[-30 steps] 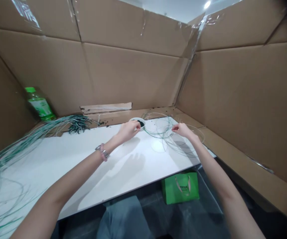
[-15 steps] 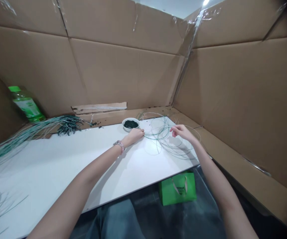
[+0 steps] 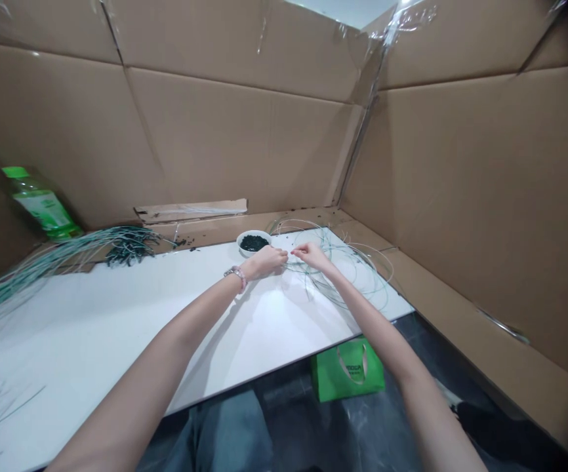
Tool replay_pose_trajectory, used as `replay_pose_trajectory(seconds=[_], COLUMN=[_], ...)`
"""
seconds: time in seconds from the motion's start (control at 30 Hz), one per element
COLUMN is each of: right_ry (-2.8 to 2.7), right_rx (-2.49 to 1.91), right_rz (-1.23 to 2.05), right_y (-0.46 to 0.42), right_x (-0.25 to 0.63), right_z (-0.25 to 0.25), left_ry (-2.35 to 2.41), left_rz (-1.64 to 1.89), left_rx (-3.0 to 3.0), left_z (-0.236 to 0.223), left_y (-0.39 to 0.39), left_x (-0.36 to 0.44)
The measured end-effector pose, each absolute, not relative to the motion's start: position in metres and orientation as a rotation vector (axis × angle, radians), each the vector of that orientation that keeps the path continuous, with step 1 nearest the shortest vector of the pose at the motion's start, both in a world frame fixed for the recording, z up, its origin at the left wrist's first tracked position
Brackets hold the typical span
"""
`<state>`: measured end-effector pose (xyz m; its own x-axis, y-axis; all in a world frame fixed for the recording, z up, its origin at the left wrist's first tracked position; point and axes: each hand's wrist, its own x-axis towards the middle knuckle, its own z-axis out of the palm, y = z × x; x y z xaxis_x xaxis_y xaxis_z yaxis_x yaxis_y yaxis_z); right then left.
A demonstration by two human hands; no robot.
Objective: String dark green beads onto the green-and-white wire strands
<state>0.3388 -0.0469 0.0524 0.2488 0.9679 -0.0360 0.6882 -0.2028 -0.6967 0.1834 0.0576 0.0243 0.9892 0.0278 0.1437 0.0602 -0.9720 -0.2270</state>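
Note:
My left hand, with a beaded bracelet at its wrist, is closed in a pinch over the white board, just in front of a bowl. Thin green wire runs from its fingertips toward the right. My right hand is close beside it, thumb and fingers pinched together; whatever lies between them is too small to make out. Loose coils of green and clear wire spread on the board behind and to the right of it. Small black pieces fill the white bowl.
A bundle of green wires with a cluster of black ends lies at the left. Behind it leans a green-capped bottle. Cardboard walls stand around the white board. Below its edge is a green bag.
My right hand has moved left, from over the wire coils to right beside my left hand. My left hand stays near the bowl, still pinched. The view has shifted slightly.

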Motion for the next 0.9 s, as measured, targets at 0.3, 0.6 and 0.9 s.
replay_pose_trajectory(seconds=[0.3,0.6,0.9], right_ry=[-1.620,-1.682,-1.632], right_rx=[-2.036,-2.049,-1.933], right_rz=[0.624,0.715,0.467], right_y=[-0.045,-0.041,-0.008], right_x=[0.345,0.366,0.400], right_z=[0.059,0.098,0.200], left_ry=[-0.150,-0.079,-0.491], left_rz=[-0.383,-0.499,-1.050], left_rx=[-2.850,-2.853,-2.790], left_z=[0.048,0.085,0.121], left_y=[0.055,0.055,0.033], left_x=[0.197,0.201,0.197])
